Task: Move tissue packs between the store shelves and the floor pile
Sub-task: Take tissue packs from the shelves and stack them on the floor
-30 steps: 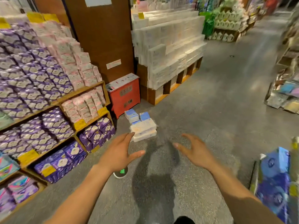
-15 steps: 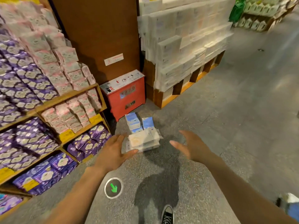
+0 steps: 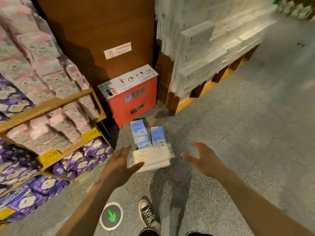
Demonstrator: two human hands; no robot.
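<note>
Head view: left hand (image 3: pixel 119 166), right hand (image 3: pixel 202 160), grips spread, flank tissue pack (image 3: pixel 151 157) lying crosswise.

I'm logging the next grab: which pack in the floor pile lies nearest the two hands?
The white-and-peach pack at the pile's near end, between the left hand and right hand; the blue packs lie behind it, toward the red box.

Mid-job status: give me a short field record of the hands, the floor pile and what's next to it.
floor pile: white packs in front, blue packs behind
left hand: open, over the pile's left edge, contact unclear
right hand: open, right of the pile, holding nothing
behind pile: red box
left side: shelves of purple and pink packs
near foot: green arrow marker beside shoe
</note>
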